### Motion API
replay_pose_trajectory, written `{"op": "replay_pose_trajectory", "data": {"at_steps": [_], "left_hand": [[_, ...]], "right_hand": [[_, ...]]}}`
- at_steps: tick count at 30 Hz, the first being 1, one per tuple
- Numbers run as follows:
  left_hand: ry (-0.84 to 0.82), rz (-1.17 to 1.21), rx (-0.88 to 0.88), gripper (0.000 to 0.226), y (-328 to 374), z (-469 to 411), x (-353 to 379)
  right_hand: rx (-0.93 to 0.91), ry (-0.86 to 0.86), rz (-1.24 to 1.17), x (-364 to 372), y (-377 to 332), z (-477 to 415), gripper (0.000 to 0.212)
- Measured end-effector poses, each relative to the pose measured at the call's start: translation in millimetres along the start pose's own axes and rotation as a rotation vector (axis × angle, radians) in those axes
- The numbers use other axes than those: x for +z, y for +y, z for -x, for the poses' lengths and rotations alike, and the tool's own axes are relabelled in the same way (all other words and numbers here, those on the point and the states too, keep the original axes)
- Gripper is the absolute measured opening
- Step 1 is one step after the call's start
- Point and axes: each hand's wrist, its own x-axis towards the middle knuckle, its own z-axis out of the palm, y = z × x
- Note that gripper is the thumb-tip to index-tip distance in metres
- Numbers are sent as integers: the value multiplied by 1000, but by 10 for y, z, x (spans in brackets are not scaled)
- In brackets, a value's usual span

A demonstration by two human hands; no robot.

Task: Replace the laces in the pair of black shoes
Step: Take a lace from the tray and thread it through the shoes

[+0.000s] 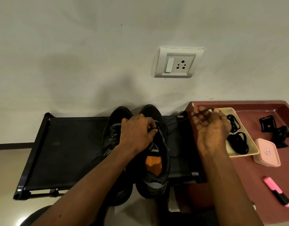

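Two black shoes stand side by side on a black fabric rack [67, 144], toes toward the wall. The right shoe [158, 178] has an orange insole. The left shoe [119, 114] is partly hidden under my forearm. My left hand [137, 132] grips the right shoe at its eyelets, fingers curled into the lacing. A thin black lace [181, 120] runs taut from there to my right hand [210, 128], which is raised over the table's corner with the lace held across its curled fingers.
A maroon table [254, 185] stands to the right. It carries a cream tray [248, 153] with coiled black laces [240, 142], a pink lidded box [267, 154], a pink highlighter [277, 191] and a black clip-like object [276, 129]. A wall socket [178, 62] sits above.
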Motion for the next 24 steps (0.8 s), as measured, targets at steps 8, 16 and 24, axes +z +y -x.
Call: {"op": "replay_pose_trajectory", "data": {"at_steps": [8,16,24], "left_hand": [[-5,-27,10,17,16,0,-19],[-33,-30,108,46,8,126,-65],[-242,-74,110,86,-82,193,-22]], "right_hand": [[-96,-396,891,-10,208,60,12],[-221,-645,1509,39,395,164,18],[-225,-447,1364,18,399,100,18]]}}
